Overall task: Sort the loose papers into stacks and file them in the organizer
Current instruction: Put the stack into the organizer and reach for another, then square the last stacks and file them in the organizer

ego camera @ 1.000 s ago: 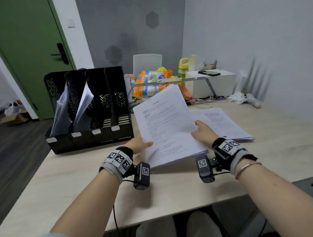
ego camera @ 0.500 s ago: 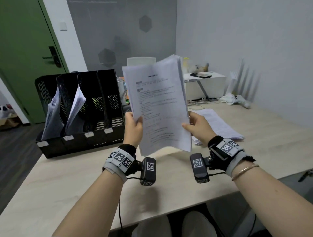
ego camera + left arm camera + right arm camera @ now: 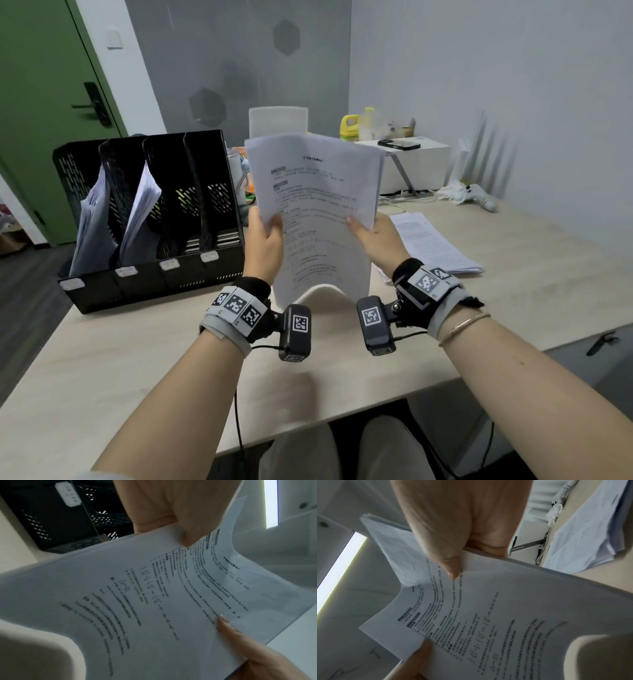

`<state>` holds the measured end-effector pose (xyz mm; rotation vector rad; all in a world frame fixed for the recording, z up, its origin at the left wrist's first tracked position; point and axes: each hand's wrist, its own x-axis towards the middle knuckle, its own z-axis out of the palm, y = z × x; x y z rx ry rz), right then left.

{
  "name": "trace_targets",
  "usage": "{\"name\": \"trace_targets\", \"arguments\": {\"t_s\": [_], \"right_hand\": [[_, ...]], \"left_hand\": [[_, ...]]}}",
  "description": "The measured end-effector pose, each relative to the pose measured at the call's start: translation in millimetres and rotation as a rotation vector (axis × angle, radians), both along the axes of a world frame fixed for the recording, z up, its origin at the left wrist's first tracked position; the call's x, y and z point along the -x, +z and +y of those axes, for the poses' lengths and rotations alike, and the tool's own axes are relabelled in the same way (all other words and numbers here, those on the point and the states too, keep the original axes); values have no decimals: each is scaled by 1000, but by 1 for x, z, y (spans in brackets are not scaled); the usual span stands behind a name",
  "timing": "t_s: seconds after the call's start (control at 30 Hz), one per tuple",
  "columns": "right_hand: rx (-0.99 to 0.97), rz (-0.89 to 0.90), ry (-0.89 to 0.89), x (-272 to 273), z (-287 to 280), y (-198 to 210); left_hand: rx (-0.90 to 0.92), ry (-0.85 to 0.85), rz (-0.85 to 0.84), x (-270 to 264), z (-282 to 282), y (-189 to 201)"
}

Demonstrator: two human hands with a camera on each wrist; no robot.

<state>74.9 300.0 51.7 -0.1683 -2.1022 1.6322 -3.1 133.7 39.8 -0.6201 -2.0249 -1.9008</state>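
From the head camera, both hands hold a stack of papers (image 3: pixel 317 212) upright over the near middle of the table (image 3: pixel 137 359). The left hand (image 3: pixel 263 246) grips its left edge with the thumb on the printed front, and the right hand (image 3: pixel 376 240) grips the right edge the same way. The bottom edge bows just above the table; whether it touches is hard to tell. The black organizer (image 3: pixel 150 219) stands to the left; its two left slots already hold papers, while the two right slots look free. A second pile of papers (image 3: pixel 431 243) lies flat on the table to the right, just behind the right wrist.

From the left wrist, the left hand (image 3: pixel 163 507) pinches the stack of papers (image 3: pixel 137 601), thumb on top, with the organizer (image 3: pixel 51 513) close behind.

From the right wrist, the right hand (image 3: pixel 457 520) pinches the stack (image 3: pixel 505 615) likewise, with the second pile (image 3: pixel 587 534) beyond.

This looks like squaring up one sorted stack before filing. The next move probably calls for carrying it left and lowering it edge-first into a free slot, keeping the sheets together.
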Motion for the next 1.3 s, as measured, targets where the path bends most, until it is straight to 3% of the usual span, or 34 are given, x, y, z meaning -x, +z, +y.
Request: {"name": "trace_targets", "arguments": {"t_s": [0.17,0.33,0.53,0.73,1.17,1.3], "right_hand": [[-6,53,-32,3,3,14],[5,-76,-23,1,2,-10],[-15,-6,0,6,2,5],[-58,-92,16,3,3,-15],[-45,6,-119,7,2,-20],[-64,52,-146,13,1,-12]], "left_hand": [[24,32,-12,8,-9,2],[116,61,-81,5,-11,-13],[90,96,-32,15,-13,-9],[147,48,-93,8,-15,-20],[105,43,-95,3,-19,-21],[102,68,-26,6,-18,-12]]}}
